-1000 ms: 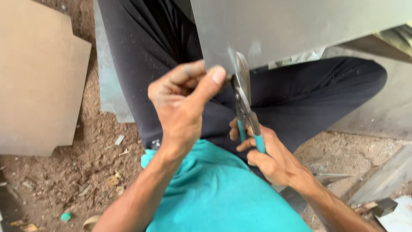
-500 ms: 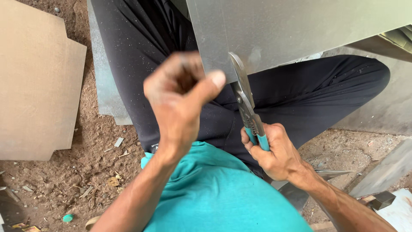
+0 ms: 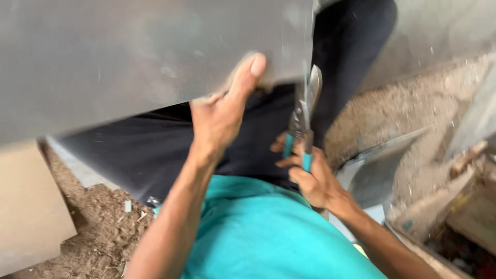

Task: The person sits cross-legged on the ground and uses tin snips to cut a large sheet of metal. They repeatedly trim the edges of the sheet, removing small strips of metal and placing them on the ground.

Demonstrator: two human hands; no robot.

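Tan flat board [image 3: 28, 217] on the littered dirt ground [image 3: 103, 227]; wooden scraps [image 3: 460, 206] at right.

A metal sheet [image 3: 144, 57] lies across the person's lap, left hand [image 3: 219, 111] on its near edge, snips [image 3: 304, 111] (in the right hand [image 3: 310, 175]) just right, a board [image 3: 28, 217] far left.

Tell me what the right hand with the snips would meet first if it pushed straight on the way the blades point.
The right hand aims the snips upward at the grey metal sheet; its lower edge comes first, though blur hides whether the blades already touch.
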